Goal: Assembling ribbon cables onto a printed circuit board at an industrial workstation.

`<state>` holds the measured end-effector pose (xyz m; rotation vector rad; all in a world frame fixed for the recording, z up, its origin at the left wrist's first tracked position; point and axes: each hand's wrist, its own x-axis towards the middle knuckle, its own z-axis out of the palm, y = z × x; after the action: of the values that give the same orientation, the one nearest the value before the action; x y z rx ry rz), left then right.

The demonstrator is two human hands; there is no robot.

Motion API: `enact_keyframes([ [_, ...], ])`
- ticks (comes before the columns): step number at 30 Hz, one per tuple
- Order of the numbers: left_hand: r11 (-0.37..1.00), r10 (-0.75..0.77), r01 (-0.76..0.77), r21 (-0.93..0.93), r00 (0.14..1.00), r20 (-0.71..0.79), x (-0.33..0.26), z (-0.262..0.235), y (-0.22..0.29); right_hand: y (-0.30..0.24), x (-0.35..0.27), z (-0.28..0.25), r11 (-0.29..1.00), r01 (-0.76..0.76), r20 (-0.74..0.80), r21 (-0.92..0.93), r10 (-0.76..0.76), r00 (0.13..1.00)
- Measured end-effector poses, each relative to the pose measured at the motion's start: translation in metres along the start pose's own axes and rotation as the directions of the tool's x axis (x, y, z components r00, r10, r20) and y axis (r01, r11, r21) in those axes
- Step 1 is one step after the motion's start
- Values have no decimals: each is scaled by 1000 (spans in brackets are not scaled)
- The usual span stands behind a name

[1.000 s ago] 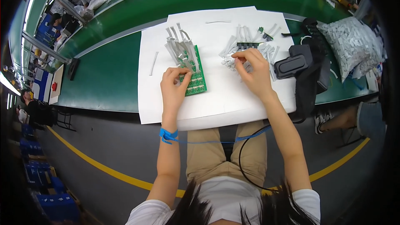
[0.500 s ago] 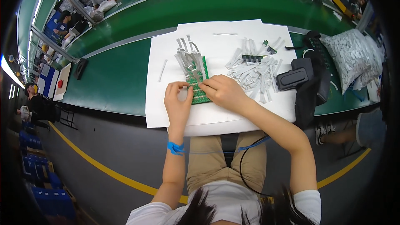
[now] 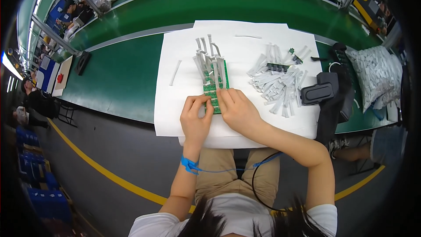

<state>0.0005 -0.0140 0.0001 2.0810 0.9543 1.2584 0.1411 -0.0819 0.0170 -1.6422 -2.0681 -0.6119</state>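
A green circuit board [image 3: 226, 71] lies on white paper in front of me. Several flat grey ribbon cables [image 3: 215, 57] stand up from its far half. My left hand [image 3: 195, 116] is at the board's left edge, thumb and forefinger bent toward each other over it; what lies between their tips is hidden. From the right, my right hand [image 3: 241, 109] rests on the board with fingers pressed together. One pale cable runs down to its fingertips. To the right spreads a pile of loose flat cables [image 3: 280, 87].
Single cables [image 3: 175, 73] [image 3: 248, 36] lie on the paper [image 3: 186, 52]. Right of the pile sit a black device with a strap [image 3: 319, 93] and a clear bag of white parts [image 3: 372, 70]. A blue wrist strap [image 3: 189, 165] circles my left wrist. Other people work far left.
The whole view has shifted, with the board and pile appearing farther right. My right fingers now meet the lower end of a cable. My left hand stays at the board's left edge.
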Motion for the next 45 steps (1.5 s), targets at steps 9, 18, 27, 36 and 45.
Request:
enact_keyframes([
  [9, 999, 41, -41, 17, 999, -5, 1, 0, -2, -2, 7, 8, 999, 8, 48, -42, -6, 999],
  [18, 996, 64, -63, 62, 998, -8, 0, -1, 0, 61, -17, -28, 848, -287, -226, 446, 417, 880],
  [27, 991, 75, -73, 113, 997, -16, -2, 1, -1, 115, -17, -48, 933, -294, 112, 206, 276, 955],
  [36, 980, 52, -44, 195, 998, -35, 1, 2, 2, 113, -15, -23, 953, -279, 223, 116, 249, 942],
  [45, 874, -237, 272, -402, 962, 136, -8, 6, 40, 74, -17, -12, 978, 194, -384, 79, -150, 911],
])
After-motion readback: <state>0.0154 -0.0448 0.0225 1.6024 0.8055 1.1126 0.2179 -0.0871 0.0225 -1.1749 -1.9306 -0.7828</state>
